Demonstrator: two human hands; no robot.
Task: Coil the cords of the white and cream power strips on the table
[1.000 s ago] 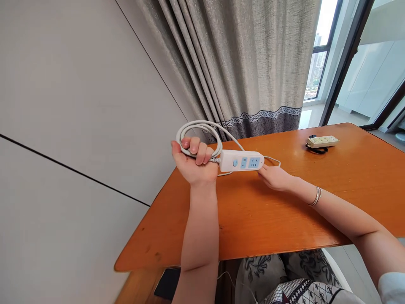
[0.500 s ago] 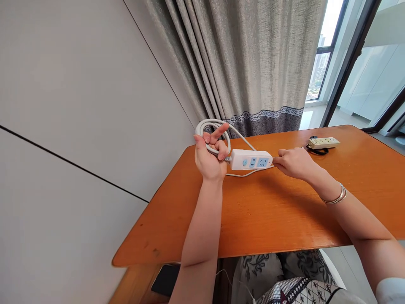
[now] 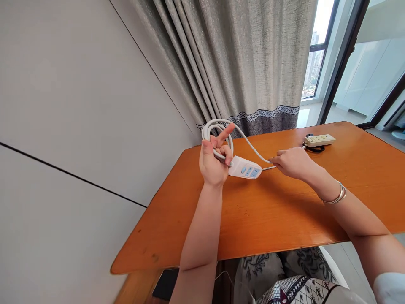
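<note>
"Where was the white power strip [image 3: 245, 167]?"

"Over the bench [image 3: 268, 223], just beside my left hand [image 3: 214, 164], its long axis slanting down toward my farther right hand [image 3: 291, 162]."

"Your grip?"

"Left curled round the coiled cord [image 3: 205, 131], index finger extended; right pinched the cord's outer run."

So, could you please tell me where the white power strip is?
In the head view, the white power strip is just right of centre, between the left hand and the right hand.

Head-height view, forward and down across table [image 3: 272, 219]
</note>
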